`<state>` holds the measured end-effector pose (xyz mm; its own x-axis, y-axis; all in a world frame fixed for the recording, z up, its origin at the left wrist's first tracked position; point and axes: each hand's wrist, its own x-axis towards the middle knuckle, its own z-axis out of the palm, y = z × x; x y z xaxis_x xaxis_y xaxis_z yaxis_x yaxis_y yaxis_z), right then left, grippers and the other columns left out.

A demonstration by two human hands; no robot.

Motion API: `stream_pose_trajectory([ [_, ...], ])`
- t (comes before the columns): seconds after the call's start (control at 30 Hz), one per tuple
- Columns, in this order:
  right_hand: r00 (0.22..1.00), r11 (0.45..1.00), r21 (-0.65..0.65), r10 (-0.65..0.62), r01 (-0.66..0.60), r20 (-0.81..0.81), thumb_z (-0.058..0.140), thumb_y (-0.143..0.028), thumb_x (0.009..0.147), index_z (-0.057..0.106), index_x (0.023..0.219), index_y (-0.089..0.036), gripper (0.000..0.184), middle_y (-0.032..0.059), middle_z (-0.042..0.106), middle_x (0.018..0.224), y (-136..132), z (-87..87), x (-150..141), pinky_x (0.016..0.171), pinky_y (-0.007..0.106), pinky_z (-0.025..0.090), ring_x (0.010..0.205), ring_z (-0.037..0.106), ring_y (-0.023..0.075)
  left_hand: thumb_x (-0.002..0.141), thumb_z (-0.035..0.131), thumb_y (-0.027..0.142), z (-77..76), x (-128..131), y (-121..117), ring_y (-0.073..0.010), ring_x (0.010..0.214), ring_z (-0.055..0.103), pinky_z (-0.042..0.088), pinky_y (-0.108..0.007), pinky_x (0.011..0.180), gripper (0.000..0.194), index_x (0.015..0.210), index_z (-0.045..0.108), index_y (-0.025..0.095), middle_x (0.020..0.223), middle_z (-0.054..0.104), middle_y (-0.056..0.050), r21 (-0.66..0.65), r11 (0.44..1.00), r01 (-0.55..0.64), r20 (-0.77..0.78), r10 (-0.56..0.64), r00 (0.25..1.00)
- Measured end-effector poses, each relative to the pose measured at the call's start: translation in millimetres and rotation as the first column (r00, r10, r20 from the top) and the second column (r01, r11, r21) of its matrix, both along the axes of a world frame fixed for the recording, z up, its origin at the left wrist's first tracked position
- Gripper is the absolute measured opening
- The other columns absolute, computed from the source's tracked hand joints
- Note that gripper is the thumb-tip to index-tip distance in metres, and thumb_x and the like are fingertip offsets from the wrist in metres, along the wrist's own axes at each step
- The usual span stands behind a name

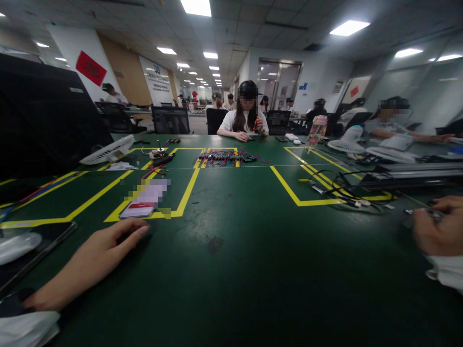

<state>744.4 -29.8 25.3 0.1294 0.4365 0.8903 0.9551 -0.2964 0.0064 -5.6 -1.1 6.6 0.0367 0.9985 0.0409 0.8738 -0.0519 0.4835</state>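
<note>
My left hand (117, 241) lies on the green table with nothing in it, its fingers loosely curved and the thumb a little apart. Just beyond its fingertips is a flat, light-coloured card or phone-like thing (139, 208), partly blurred out, within yellow tape. At the right edge, my right hand (439, 229) is closed round something small and dark, mostly hidden by the fingers. A thin rod (415, 200) shows near those fingers; whether it belongs to the held thing I cannot tell.
Yellow tape marks the green table (231, 270). Tangled wires with circuit boards (227, 157) lie mid-table. Black cables (347, 193) and metal profiles (412, 176) are at right. A white mouse (18, 246) sits left, by a black monitor (43, 115). A person (246, 113) sits opposite.
</note>
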Motion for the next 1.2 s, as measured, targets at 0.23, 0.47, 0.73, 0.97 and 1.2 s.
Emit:
stream_pose_trajectory([
  [0.23,0.946,0.99,0.055,-0.104,0.127,-0.307,0.068,-0.062,0.073,0.051,0.139,-0.018,0.081,0.0247,0.038,0.141,2.0,-2.1,-33.2,0.095,0.058,0.028,0.134,0.032,0.0415,0.087,0.046,0.066,4.2,4.0,-2.1,-0.0291,0.105,0.069,0.053,-0.043,0.092,0.052,0.115,0.065,0.027,0.116,0.074,-0.004,0.029,0.999,0.023,0.004,-0.024,1.0],
  [0.47,0.821,0.807,-0.59,-0.363,0.04,-0.441,0.081,-0.025,0.068,0.047,0.144,-0.003,0.086,0.0289,0.056,0.111,6.2,-12.1,59.7,0.065,0.037,0.036,0.083,0.055,0.0234,0.087,0.047,0.065,5.5,4.6,-2.6,-0.0293,0.105,0.07,0.054,-0.041,0.09,0.052,0.117,0.065,0.027,0.117,0.075,-0.005,0.017,1.0,0.007,0.006,-0.007,1.0],
  [0.73,0.843,0.788,-0.301,0.503,-0.537,-0.188,0.052,-0.028,0.097,0.048,0.141,-0.012,0.047,0.0173,0.053,0.132,10.6,-7.3,-121.2,0.106,0.035,0.041,0.123,0.051,0.0219,0.086,0.047,0.067,6.9,9.2,-1.9,-0.0301,0.105,0.07,0.053,-0.043,0.092,0.054,0.116,0.066,0.027,0.116,0.075,-0.005,0.015,1.0,0.003,-0.004,-0.003,1.0],
  [0.97,0.191,0.109,-0.22,0.897,-0.97,-0.399,0.051,-0.02,0.096,0.047,0.138,-0.02,0.042,0.011,0.054,0.119,9.4,-13.6,-312.8,0.09,0.029,0.053,0.107,0.055,0.0147,0.088,0.045,0.065,6.0,6.4,-2.3,-0.0305,0.106,0.069,0.052,-0.044,0.095,0.053,0.116,0.065,0.026,0.116,0.075,-0.007,0.015,1.0,0.02,-0.007,-0.019,1.0],
  [1.2,0.181,0.052,-0.277,0.867,-0.96,-0.464,0.06,-0.026,0.091,0.055,0.129,-0.022,0.039,0.0065,0.055,0.104,0.4,-15.4,-353.6,0.071,0.026,0.048,0.086,0.052,0.0128,0.088,0.047,0.064,7.4,6.7,-3.5,-0.0306,0.104,0.07,0.053,-0.045,0.093,0.05,0.114,0.067,0.026,0.113,0.076,-0.006,0.014,1.0,0.022,0.005,-0.022,1.0],
])
